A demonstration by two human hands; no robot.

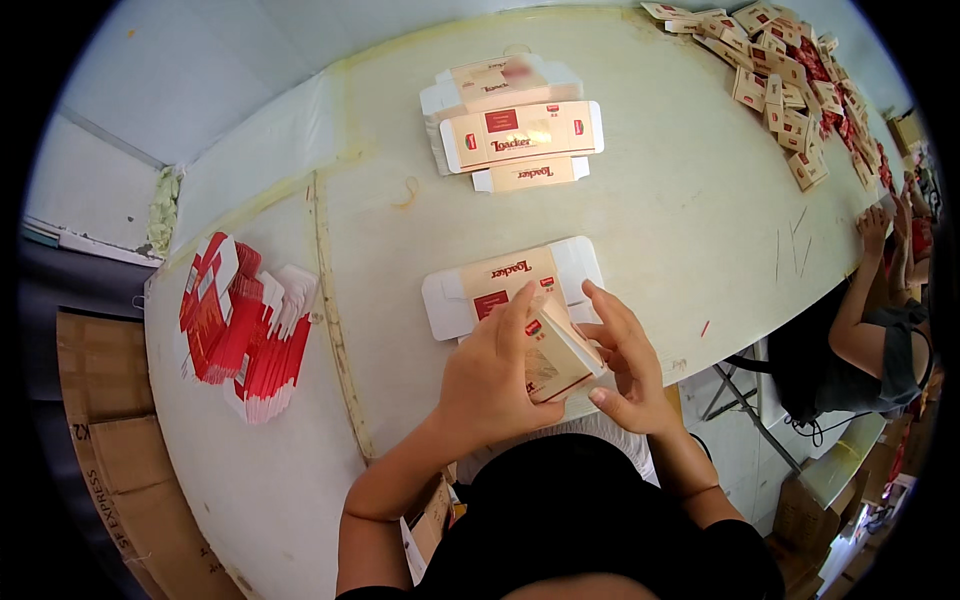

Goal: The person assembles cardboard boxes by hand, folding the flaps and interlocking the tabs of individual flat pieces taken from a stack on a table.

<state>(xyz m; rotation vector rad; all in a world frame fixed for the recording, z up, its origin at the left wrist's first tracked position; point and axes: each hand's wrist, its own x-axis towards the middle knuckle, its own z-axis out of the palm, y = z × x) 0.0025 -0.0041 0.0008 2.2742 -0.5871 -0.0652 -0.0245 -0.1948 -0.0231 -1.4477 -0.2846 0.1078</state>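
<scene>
Carton [555, 368], just one, pinched by the left hand [488, 375]; the right hand [635, 375], grip spread, beside it.

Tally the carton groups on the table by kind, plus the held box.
Held cream box: 1
Flat cream carton groups: 2 (far group, near group)
Red carton heap: 1
Mixed cream-and-red pile: 1
Total: 5

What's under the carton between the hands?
A flat cream carton blank lies on the table below; its upper part and white side flaps show. The held carton and left hand cover its lower part, so what is there cannot be seen.
</scene>
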